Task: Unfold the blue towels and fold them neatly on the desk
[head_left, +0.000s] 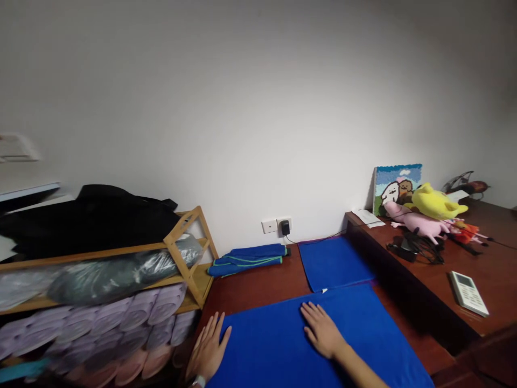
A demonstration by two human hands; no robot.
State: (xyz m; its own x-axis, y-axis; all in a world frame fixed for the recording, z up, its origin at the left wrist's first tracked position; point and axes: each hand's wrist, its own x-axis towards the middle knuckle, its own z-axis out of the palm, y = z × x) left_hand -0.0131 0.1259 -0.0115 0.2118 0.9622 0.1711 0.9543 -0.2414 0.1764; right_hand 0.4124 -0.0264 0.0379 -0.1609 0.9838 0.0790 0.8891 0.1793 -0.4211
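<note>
Resting palm down at five o'clock, my right hand [321, 330] lies on the large blue cloth [266, 350] near its far edge, the fingers extended and a little apart, gripping nothing. My left hand [210, 347] is between six and seven o'clock at the cloth's left border, its fingers straight and likewise gripping nothing; I cannot tell how firmly it touches. A pale band [198, 381] circles that wrist. The cloth is spread on the red-brown tabletop [258, 289], around five to six o'clock in my view. Where its far edge meets a smaller blue cloth [335, 264] at four o'clock, I see a white tag [324, 291]; any print there is too small for me to read. A folded blue cloth with green edging [248, 258] lies at six o'clock, near the wall [258, 108]. A black plug-in adapter [285, 228] sits in a wall socket [279, 222] between four and five. Toward three o'clock stands a picture of two dogs [398, 175], with a yellow plush toy [432, 200] and a pink plush toy [416, 220] in front. Between three and four lies a white remote control [468, 293], its button labels too small to read. At eight o'clock, lilac slippers [111, 318] line a wooden rack [194, 288].
</note>
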